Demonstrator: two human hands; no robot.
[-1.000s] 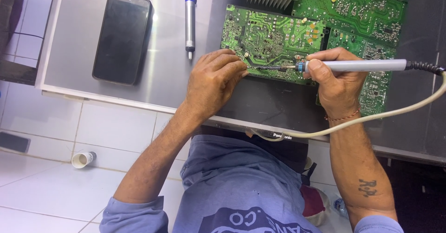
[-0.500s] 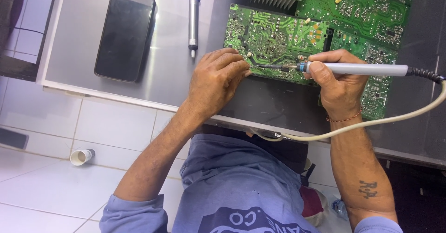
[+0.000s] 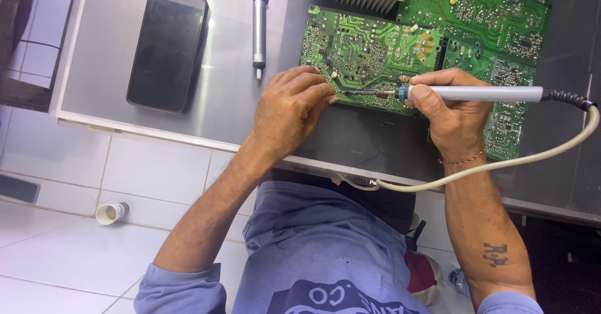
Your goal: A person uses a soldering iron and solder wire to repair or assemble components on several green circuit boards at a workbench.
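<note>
1. We look down at a grey worktop [image 3: 206, 95] where a green circuit board [image 3: 375, 51] lies with its solder side up, on a dark panel well right of centre.
2. Our right hand [image 3: 451, 110] has its grip clenched round a soldering iron [image 3: 476, 93] with a pale grey handle, held level; thumb and fingers wrap the front end of the handle.
3. The iron's dark metal tip points left and touches the lower edge of the circuit board, just beside the fingertips of our left hand [image 3: 291, 104].
4. Our left hand rests on the dark panel at the board's lower left edge, fingers curled together at the tip of the iron; whether its grip pinches something thin there, we cannot tell.
5. A cream cable [image 3: 501, 164] runs from the back of the handle, curves down round our right wrist and passes along the worktop's near edge.
6. A black phone [image 3: 168, 50] lies face up at the left of the worktop, well apart from both hands.
7. A desoldering pump [image 3: 258, 23] with a blue top and silver barrel lies between the phone and the board, nozzle pointing towards our left hand.
8. On the white tiled floor [image 3: 56, 251] below lies a small white cup [image 3: 111, 213] on its side.
</note>
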